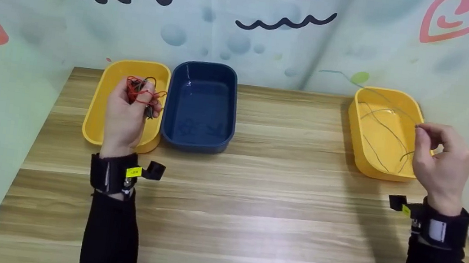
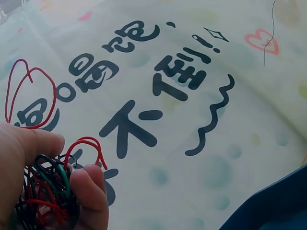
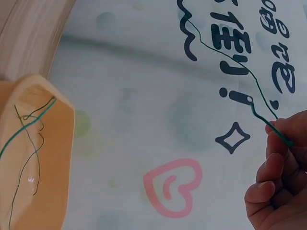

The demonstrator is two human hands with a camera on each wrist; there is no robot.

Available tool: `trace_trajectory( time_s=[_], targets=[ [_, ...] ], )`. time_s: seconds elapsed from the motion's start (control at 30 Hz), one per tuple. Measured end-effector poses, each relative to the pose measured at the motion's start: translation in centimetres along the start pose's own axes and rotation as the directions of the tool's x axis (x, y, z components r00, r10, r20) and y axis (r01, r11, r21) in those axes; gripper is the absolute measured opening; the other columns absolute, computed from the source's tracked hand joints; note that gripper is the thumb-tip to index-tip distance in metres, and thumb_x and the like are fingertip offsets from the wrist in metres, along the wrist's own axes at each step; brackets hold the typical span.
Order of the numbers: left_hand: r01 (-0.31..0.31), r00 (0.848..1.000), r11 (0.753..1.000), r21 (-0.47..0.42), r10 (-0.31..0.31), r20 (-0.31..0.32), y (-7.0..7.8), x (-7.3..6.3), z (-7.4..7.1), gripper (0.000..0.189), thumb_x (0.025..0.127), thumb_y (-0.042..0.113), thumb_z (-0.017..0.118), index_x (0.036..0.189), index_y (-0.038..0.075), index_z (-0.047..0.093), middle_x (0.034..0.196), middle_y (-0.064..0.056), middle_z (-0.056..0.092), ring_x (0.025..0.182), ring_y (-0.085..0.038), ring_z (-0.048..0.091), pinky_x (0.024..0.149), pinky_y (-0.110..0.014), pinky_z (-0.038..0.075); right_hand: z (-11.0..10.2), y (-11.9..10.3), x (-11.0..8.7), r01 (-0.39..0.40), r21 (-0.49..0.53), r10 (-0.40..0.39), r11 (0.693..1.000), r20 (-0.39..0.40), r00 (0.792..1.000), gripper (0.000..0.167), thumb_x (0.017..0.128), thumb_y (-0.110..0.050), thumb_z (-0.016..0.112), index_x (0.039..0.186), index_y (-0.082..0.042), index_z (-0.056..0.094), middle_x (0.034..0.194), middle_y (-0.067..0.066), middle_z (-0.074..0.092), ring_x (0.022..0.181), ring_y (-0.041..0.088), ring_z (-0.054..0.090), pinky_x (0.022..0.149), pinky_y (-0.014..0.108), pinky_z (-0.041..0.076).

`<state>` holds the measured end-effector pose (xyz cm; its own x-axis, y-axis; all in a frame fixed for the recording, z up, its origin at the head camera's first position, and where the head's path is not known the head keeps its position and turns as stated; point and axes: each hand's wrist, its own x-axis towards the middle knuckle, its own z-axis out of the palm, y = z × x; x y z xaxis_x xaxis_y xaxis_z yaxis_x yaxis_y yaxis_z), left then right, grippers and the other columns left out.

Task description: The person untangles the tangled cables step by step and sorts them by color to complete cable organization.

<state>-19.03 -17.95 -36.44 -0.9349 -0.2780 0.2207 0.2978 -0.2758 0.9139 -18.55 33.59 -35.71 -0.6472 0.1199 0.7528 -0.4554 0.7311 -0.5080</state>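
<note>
Over the left yellow bin [image 1: 98, 116], my left hand [image 1: 122, 119] grips a tangled bundle of wires [image 1: 134, 90] in red, black and green. Red loops [image 2: 31, 125] stick out past the fingers in the left wrist view. My right hand [image 1: 447, 166] is raised at the right edge of the other yellow bin [image 1: 355, 134], pinching one thin green wire [image 3: 256, 81] between thumb and forefinger. Its free length stretches leftward above that bin's far rim. Inside the bin lie several loose green wires [image 1: 382, 124]; the right hand covers part of the bin's right side.
A dark blue bin [image 1: 202, 100] stands against the right side of the left yellow bin. All the bins sit along the back of a wood-grain table [image 1: 272, 186]. Behind them hangs a printed backdrop [image 1: 271, 59] with black lettering and hearts.
</note>
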Motion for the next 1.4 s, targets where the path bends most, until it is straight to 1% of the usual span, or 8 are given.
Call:
trace_trajectory(
  time_s=[0.23, 0.37, 0.6, 0.77, 0.9, 0.97, 1.2, 1.4],
  targets=[
    [-0.017, 0.999, 0.997, 0.076, 0.014, 0.042, -0.5, -0.2, 0.5, 0.005, 0.095, 0.002, 0.057, 0.092, 0.004, 0.054, 0.072, -0.005, 0.060, 0.054, -0.014, 0.058, 0.049, -0.021, 0.049, -0.4, 2.9, 0.1, -0.080, -0.050, 0.081, 0.996, 0.007, 0.997, 0.017, 0.088, -0.005, 0.061, 0.089, 0.010, 0.069, 0.078, -0.037, 0.053, 0.064, -0.012, 0.044, 0.061, 0.011, 0.034],
    [0.007, 0.998, 0.996, 0.090, -0.012, 0.058, -0.6, -0.4, 0.8, 0.006, 0.096, 0.006, 0.057, 0.096, 0.002, 0.053, 0.075, -0.004, 0.061, 0.057, -0.014, 0.059, 0.051, -0.020, 0.051, -0.6, 4.7, 0.1, -0.197, -0.120, 0.201, 0.973, 0.024, 0.979, 0.019, 0.090, -0.008, 0.060, 0.091, 0.009, 0.069, 0.073, -0.036, 0.050, 0.062, -0.011, 0.042, 0.061, 0.011, 0.034],
    [0.041, 0.996, 0.989, 0.140, -0.052, 0.072, -0.6, -0.4, 1.3, 0.004, 0.097, 0.010, 0.056, 0.098, 0.006, 0.054, 0.078, -0.005, 0.061, 0.059, -0.014, 0.059, 0.053, -0.021, 0.051, -1.1, 7.8, -0.2, -0.416, -0.300, 0.445, 0.858, 0.032, 0.895, 0.026, 0.093, -0.019, 0.057, 0.099, 0.002, 0.070, 0.063, -0.035, 0.040, 0.060, -0.010, 0.040, 0.061, 0.010, 0.033],
    [0.038, 0.995, 0.986, 0.162, -0.052, 0.084, -0.7, -0.5, 1.4, 0.005, 0.098, 0.011, 0.056, 0.098, 0.006, 0.054, 0.077, -0.004, 0.062, 0.059, -0.014, 0.059, 0.053, -0.021, 0.052, -1.4, 9.1, -0.3, -0.480, -0.386, 0.556, 0.788, 0.112, 0.823, 0.032, 0.095, -0.025, 0.051, 0.105, 0.001, 0.068, 0.064, -0.030, 0.041, 0.061, -0.005, 0.042, 0.061, 0.014, 0.035],
    [0.026, 0.994, 0.988, 0.150, -0.041, 0.097, -0.8, -0.6, 1.5, 0.005, 0.098, 0.010, 0.056, 0.099, 0.005, 0.054, 0.078, -0.006, 0.062, 0.059, -0.015, 0.059, 0.053, -0.022, 0.051, -1.3, 9.4, -0.4, -0.496, -0.429, 0.608, 0.755, 0.175, 0.775, 0.037, 0.096, -0.029, 0.048, 0.110, 0.000, 0.066, 0.070, -0.021, 0.046, 0.064, 0.000, 0.044, 0.060, 0.016, 0.037],
    [0.026, 0.994, 0.991, 0.130, -0.039, 0.103, -0.9, -0.7, 1.6, 0.005, 0.097, 0.009, 0.055, 0.099, 0.005, 0.054, 0.079, -0.007, 0.061, 0.060, -0.015, 0.058, 0.053, -0.022, 0.051, -1.0, 9.5, -0.5, -0.490, -0.431, 0.610, 0.758, 0.200, 0.767, 0.038, 0.096, -0.029, 0.048, 0.112, 0.000, 0.065, 0.074, -0.015, 0.051, 0.064, 0.000, 0.045, 0.059, 0.015, 0.038],
    [0.055, 0.989, 0.992, 0.115, -0.070, 0.129, -1.1, -1.0, 2.2, 0.005, 0.098, 0.011, 0.054, 0.101, 0.006, 0.053, 0.081, -0.004, 0.062, 0.062, -0.016, 0.059, 0.055, -0.024, 0.052, 0.3, 9.6, -1.1, -0.372, -0.439, 0.526, 0.818, 0.307, 0.793, 0.034, 0.096, -0.023, 0.049, 0.108, 0.004, 0.065, 0.092, 0.021, 0.065, 0.055, -0.008, 0.041, 0.055, 0.014, 0.036],
    [0.112, 0.979, 0.990, 0.082, -0.125, 0.163, -1.2, -1.4, 3.0, 0.007, 0.100, 0.012, 0.052, 0.104, 0.007, 0.050, 0.082, -0.005, 0.062, 0.062, -0.017, 0.058, 0.056, -0.024, 0.051, 0.8, 9.7, -1.4, -0.282, -0.452, 0.485, 0.847, 0.438, 0.757, 0.031, 0.095, -0.020, 0.052, 0.101, 0.008, 0.065, 0.091, 0.026, 0.066, 0.063, 0.017, 0.054, 0.052, 0.019, 0.039]
  ],
)
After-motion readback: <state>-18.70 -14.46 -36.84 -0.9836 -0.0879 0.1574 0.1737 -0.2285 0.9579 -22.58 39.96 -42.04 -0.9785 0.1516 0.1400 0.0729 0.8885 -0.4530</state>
